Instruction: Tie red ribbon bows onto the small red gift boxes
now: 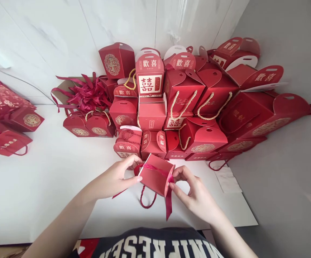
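Note:
A small red gift box (155,175) is held up between my two hands, tilted, above the white table. A dark red ribbon (168,204) runs across it and hangs down at its right side. My left hand (120,177) grips the box's left edge between thumb and fingers. At the right edge, the thumb and fingers of my right hand (190,186) pinch the ribbon against the rounded flap. A dark red cord handle (148,200) loops below the box.
Stacked red boxes (151,111) with rope handles stand behind my hands. A pile of red ribbons (88,93) lies at the back left. More red boxes (6,138) sit at the far left of the white table (50,179). A grey wall (287,161) rises on the right.

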The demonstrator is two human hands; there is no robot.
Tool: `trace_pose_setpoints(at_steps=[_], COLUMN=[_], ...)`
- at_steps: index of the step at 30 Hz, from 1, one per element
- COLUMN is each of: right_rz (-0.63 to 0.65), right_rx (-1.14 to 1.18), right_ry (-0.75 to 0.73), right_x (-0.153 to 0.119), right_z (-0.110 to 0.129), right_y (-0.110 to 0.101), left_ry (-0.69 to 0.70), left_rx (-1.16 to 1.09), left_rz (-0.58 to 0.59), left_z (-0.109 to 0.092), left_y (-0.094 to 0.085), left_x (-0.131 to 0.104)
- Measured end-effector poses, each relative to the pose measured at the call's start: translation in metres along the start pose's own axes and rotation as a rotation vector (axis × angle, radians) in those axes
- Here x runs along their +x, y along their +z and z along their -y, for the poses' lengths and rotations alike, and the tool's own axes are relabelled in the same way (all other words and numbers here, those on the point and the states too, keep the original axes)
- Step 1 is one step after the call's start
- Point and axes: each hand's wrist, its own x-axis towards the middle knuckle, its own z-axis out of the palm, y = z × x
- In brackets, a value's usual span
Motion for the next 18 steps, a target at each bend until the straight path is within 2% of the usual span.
trace_pose_setpoints(at_steps=[5, 8, 12, 15, 18], right_rz=[0.041, 0.099, 0.119, 0.139, 0.113], right_rx=[0.121, 0.021, -0.134, -0.049, 0.079], right_ry=[0.032, 0.028, -0.021, 0.007, 0.073], right_x=[0.004, 0.01, 0.019, 0.024, 0.028], right_z=[0.0, 0.005, 0.006, -0.001, -0.011], right_y=[0.002, 0.002, 0.001, -0.003, -0.01], left_ry=[-0.083, -0.09, -0.09, -0.06, -0.087], left_rx=[-0.13, -0.107, -0.095, -0.145, -0.162], left_rz=[0.075, 0.116, 0.077, 0.063, 0.05], left_z=[0.004, -0.001, -0.005, 0.001, 0.012], left_y=[0.009, 0.015, 0.019, 0.013, -0.001], left_x=[-0.005, -0.001, 0.01, 0.017, 0.019])
